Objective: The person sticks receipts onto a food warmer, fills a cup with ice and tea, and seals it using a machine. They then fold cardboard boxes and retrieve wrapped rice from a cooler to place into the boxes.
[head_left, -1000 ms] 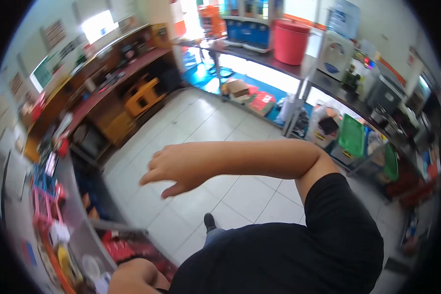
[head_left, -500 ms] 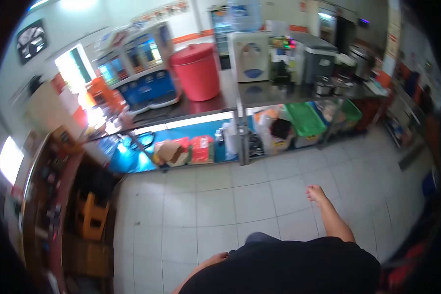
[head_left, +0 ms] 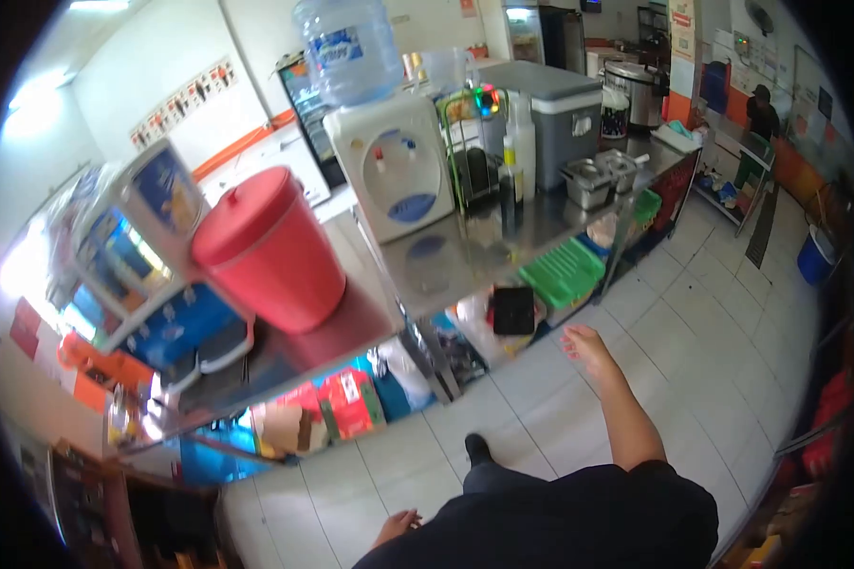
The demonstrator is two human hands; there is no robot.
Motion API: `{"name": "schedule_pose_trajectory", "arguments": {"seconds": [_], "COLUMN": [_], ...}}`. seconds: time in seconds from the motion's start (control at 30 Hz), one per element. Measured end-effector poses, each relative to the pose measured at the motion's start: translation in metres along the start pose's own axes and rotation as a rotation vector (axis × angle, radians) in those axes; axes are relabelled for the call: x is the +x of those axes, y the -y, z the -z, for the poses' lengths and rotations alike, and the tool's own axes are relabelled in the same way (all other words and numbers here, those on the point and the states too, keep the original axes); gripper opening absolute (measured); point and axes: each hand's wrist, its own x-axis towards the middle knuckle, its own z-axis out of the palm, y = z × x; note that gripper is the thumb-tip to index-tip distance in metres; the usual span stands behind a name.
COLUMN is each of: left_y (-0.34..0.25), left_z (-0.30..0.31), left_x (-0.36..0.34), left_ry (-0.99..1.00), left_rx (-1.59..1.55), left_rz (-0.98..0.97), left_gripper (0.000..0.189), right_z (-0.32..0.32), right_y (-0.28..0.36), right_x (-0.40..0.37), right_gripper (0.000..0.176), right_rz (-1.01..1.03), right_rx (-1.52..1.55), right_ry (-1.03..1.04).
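My right hand point(head_left: 586, 349) hangs out in front of me over the tiled floor, its fingers loosely bent and apart with nothing in them. Nearest to it, on the shelf under the steel counter, are a green basket point(head_left: 565, 273) and a black box point(head_left: 513, 311); the hand touches neither. Low beside my body is my left hand point(head_left: 403, 523), fingers slack and slightly apart, holding nothing that I can see. On the counter ahead stand a red lidded bucket point(head_left: 273, 251), a white water dispenser point(head_left: 392, 171) with a large bottle point(head_left: 346, 52), and a grey cooler box point(head_left: 555, 119).
A blue drink machine point(head_left: 176, 327) stands on the counter's left end. Bottles point(head_left: 510, 180), steel containers point(head_left: 590, 182) and a large cooker point(head_left: 634, 93) line its right part. A person point(head_left: 761, 119) is at the far right, near a blue bucket point(head_left: 814, 258). My foot point(head_left: 479, 448) is near the counter.
The counter looks nearer and tilted as my view has moved forward and turned right. The person at the far right shows more clearly. Both hands have swung with my body and hold nothing visible.
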Motion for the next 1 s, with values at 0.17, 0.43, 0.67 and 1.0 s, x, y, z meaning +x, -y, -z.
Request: {"name": "schedule_pose_trajectory", "arguments": {"seconds": [0.17,0.43,0.67,1.0], "left_y": [-0.030,-0.142,-0.174,-0.207], "left_z": [0.077,0.154,0.176,0.198], "left_x": [0.141,0.251,0.270,0.263], "left_ry": [-0.026,0.076,0.209,0.366], "left_rx": [0.123,0.215,0.278,0.306], "left_rz": [0.100,0.119,0.160,0.127], "left_gripper": [0.044,0.045,0.045,0.046], "right_z": [-0.045,-0.045,-0.037,-0.037], "right_y": [0.167,0.456,0.460,0.506], "right_x": [0.234,0.415,0.471,0.420], "right_gripper": [0.025,0.049,0.082,0.087], "right_rz": [0.594,0.866,0.600,0.584], "right_rx": [-0.089,-0.738,-0.995,-1.032], "right_ry": [-0.246,-0.741,-0.638,-0.703]}}
